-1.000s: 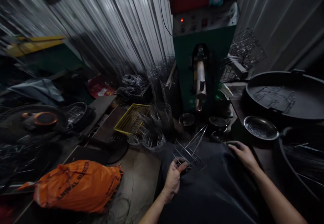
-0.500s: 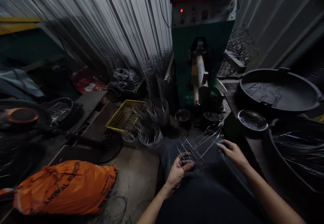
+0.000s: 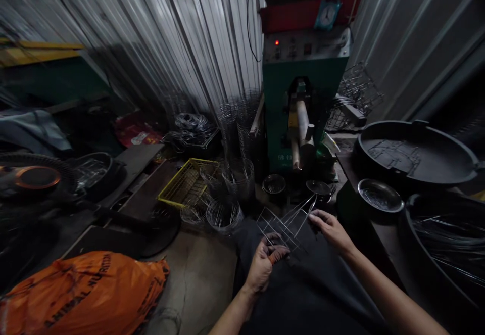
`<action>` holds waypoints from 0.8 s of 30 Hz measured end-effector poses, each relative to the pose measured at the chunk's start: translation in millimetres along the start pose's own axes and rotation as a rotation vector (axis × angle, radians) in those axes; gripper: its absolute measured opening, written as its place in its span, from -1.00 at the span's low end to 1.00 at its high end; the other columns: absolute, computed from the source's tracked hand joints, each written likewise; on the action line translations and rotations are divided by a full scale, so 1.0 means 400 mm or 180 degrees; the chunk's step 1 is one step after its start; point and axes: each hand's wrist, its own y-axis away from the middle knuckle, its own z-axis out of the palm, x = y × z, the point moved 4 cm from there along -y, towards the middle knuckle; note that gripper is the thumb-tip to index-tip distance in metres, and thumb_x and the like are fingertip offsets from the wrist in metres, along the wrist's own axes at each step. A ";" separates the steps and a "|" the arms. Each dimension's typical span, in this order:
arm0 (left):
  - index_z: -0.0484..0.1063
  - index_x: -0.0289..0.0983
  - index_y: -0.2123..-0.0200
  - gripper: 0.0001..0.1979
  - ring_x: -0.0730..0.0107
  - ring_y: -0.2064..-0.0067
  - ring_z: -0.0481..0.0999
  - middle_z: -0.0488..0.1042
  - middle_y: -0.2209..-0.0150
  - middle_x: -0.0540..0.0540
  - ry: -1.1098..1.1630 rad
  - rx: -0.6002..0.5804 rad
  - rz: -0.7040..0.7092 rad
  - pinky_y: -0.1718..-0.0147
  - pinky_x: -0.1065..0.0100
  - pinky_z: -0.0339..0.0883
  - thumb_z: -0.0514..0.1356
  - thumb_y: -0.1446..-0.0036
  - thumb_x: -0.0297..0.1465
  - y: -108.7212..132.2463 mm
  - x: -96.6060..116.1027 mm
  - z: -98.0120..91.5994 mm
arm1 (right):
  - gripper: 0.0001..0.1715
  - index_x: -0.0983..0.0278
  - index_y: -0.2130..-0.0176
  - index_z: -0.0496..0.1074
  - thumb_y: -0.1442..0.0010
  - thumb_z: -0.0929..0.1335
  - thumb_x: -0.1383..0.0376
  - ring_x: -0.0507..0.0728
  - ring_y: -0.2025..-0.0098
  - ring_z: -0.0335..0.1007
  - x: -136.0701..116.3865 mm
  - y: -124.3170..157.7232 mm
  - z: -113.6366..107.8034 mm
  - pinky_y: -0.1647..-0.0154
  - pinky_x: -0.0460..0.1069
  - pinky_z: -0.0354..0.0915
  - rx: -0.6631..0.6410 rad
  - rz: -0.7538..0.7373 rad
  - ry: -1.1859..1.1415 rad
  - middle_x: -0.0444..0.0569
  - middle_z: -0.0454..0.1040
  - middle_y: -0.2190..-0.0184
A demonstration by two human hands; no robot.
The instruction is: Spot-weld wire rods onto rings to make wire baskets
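My left hand (image 3: 264, 267) has its fingers closed round the near corner of the wire frame (image 3: 282, 224), held over my lap just in front of the green machine (image 3: 303, 107). My right hand (image 3: 331, 229) pinches the frame's long wires on the machine side. A firm left grip and a light right touch, I judge, should hold the wires aligned.

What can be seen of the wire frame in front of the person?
The wire frame is an open grid of thin, shiny metal rods, long ones crossed by shorter ones. It is tilted, rising away from the person above the dark lap. The left hand grips its near end; the right hand touches its far right end.
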 end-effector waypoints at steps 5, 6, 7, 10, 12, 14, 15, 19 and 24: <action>0.26 -0.31 0.24 -0.61 0.42 0.44 0.45 0.49 0.48 -0.07 0.0160 -0.0088 0.0019 0.32 0.37 0.26 0.30 0.18 -0.42 -0.013 0.005 0.000 | -0.66 0.31 0.49 0.34 0.05 0.35 0.07 -0.04 0.55 0.10 0.005 -0.032 0.005 0.55 -0.12 0.09 0.0021 -0.0030 -0.0299 -0.16 0.22 0.61; 0.26 -0.31 0.24 -0.62 0.41 0.44 0.45 0.49 0.47 -0.07 0.0170 -0.0094 0.0010 0.31 0.36 0.26 0.29 0.17 -0.42 -0.016 0.005 -0.002 | -0.66 0.31 0.50 0.34 0.05 0.36 0.06 -0.04 0.55 0.09 0.005 -0.039 0.007 0.55 -0.12 0.09 0.0008 -0.0018 -0.0355 -0.16 0.22 0.61; 0.26 -0.31 0.23 -0.62 0.41 0.43 0.45 0.49 0.47 -0.07 0.0167 -0.0097 0.0004 0.31 0.36 0.26 0.29 0.16 -0.43 -0.019 0.006 -0.004 | -0.65 0.31 0.51 0.33 0.06 0.36 0.06 -0.04 0.56 0.09 0.004 -0.045 0.008 0.56 -0.12 0.09 -0.0011 -0.0006 -0.0399 -0.16 0.22 0.61; 0.25 -0.31 0.22 -0.63 0.42 0.43 0.46 0.50 0.47 -0.07 0.0143 -0.0117 -0.0005 0.31 0.37 0.26 0.28 0.14 -0.44 -0.032 0.013 -0.009 | -0.65 0.31 0.53 0.32 0.08 0.37 0.06 -0.04 0.56 0.09 -0.004 -0.063 0.013 0.56 -0.12 0.09 -0.0044 0.0007 -0.0477 -0.16 0.21 0.62; 0.25 -0.31 0.23 -0.62 0.41 0.44 0.46 0.49 0.48 -0.07 0.0140 -0.0107 -0.0019 0.31 0.36 0.26 0.29 0.16 -0.45 -0.046 0.020 -0.010 | -0.64 0.30 0.55 0.31 0.08 0.37 0.06 -0.04 0.57 0.08 -0.009 -0.075 0.014 0.57 -0.12 0.09 -0.0055 0.0006 -0.0540 -0.17 0.20 0.63; 0.25 -0.31 0.23 -0.61 0.41 0.45 0.46 0.49 0.48 -0.07 0.0130 -0.0099 -0.0035 0.32 0.36 0.26 0.29 0.17 -0.45 -0.062 0.027 -0.008 | -0.64 0.30 0.56 0.30 0.08 0.38 0.06 -0.05 0.58 0.07 -0.011 -0.090 0.012 0.59 -0.12 0.08 -0.0050 0.0020 -0.0639 -0.18 0.18 0.65; 0.25 -0.32 0.22 -0.61 0.41 0.45 0.46 0.49 0.48 -0.07 0.0115 -0.0104 -0.0038 0.31 0.35 0.26 0.29 0.17 -0.45 -0.072 0.030 -0.006 | -0.64 0.30 0.56 0.30 0.09 0.38 0.06 -0.05 0.59 0.08 -0.011 -0.098 0.010 0.59 -0.12 0.08 -0.0040 0.0027 -0.0689 -0.19 0.18 0.65; 0.24 -0.33 0.21 -0.60 0.42 0.44 0.46 0.49 0.48 -0.08 0.0058 -0.0190 -0.0037 0.30 0.36 0.25 0.29 0.15 -0.45 -0.114 0.043 0.006 | -0.67 0.30 0.52 0.32 0.09 0.39 0.09 -0.05 0.58 0.10 -0.008 -0.132 -0.005 0.59 -0.12 0.08 0.0042 0.0045 -0.0825 -0.19 0.21 0.64; 0.26 -0.32 0.21 -0.57 0.43 0.44 0.45 0.49 0.47 -0.08 0.0125 -0.0193 -0.0094 0.32 0.39 0.25 0.31 0.19 -0.44 -0.163 0.056 0.026 | -0.69 0.30 0.50 0.33 0.10 0.39 0.11 -0.05 0.58 0.13 -0.012 -0.176 -0.026 0.58 -0.13 0.10 0.0217 0.0173 -0.0893 -0.17 0.25 0.61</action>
